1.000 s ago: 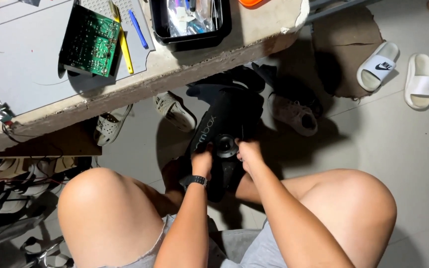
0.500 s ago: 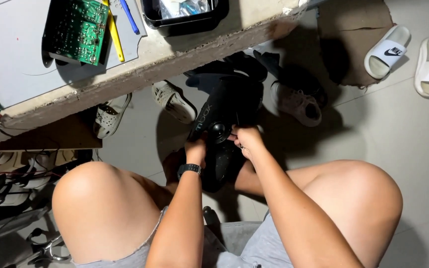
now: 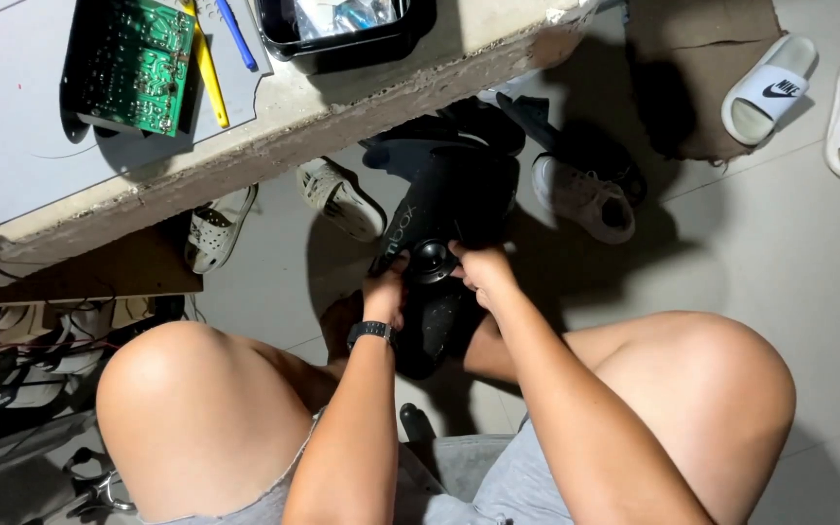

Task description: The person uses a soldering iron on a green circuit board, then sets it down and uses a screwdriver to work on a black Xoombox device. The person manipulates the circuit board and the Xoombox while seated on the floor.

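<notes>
The black device [image 3: 444, 243] stands on the floor between the knees, its long axis running far-to-near. The left hand [image 3: 386, 290] grips its left side, the right hand [image 3: 483, 272] pinches its round knob [image 3: 432, 258]

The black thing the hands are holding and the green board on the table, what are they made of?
The black thing looks like hard plastic with a dull, smooth finish; it shows only a soft sheen, though it could be coated metal. Both hands, left and right, grip it near a round knob. The green board looks like a stiff circuit board, glossy green with tiny parts soldered on.
</notes>
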